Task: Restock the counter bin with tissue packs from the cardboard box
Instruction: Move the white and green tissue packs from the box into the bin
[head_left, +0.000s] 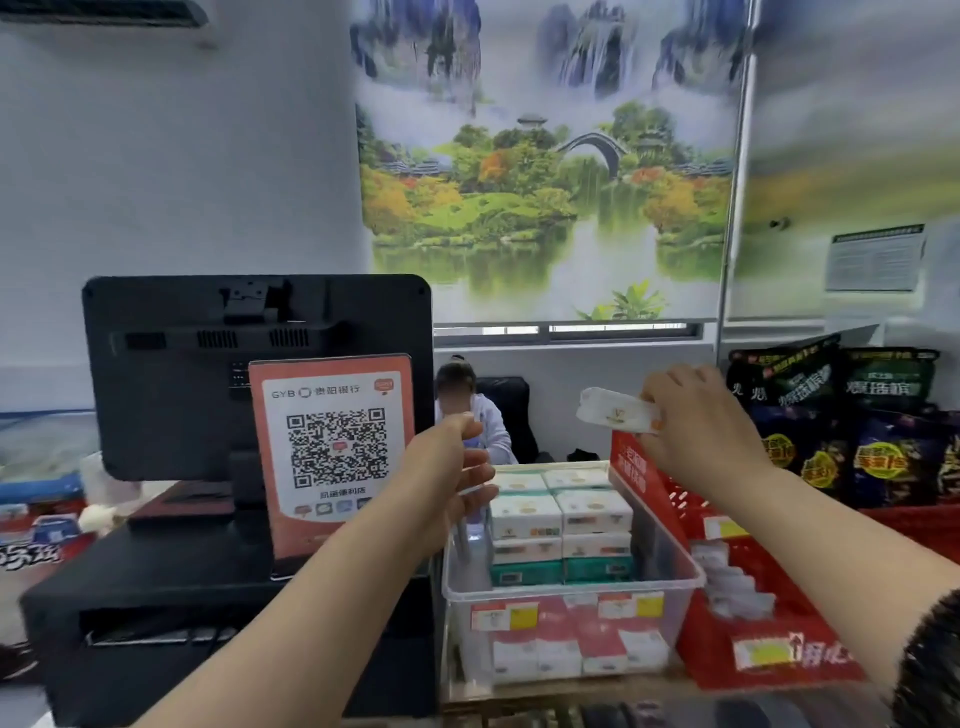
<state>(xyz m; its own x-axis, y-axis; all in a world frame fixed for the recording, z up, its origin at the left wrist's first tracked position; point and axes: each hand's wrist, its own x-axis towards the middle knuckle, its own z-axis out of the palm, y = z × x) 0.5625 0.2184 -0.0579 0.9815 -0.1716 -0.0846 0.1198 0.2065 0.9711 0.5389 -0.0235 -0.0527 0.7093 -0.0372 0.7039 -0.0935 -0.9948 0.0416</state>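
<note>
Above the clear counter bin (571, 594), my right hand (701, 421) pinches one tissue pack (615, 410), not yet placed. My left hand (452, 467) hovers beside the rim, fingers loosely curled, empty. Stacked packs (561, 519) fill the back; I judge front space remains.

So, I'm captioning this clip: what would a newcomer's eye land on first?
Probably the right hand, pinching a white plastic-wrapped tissue pack over the far corner of the clear plastic bin of stacked packs at centre right. Next, the orange QR-code payment sign at centre left, before the black monitor. Behind everything hangs a colourful landscape blind.
</note>
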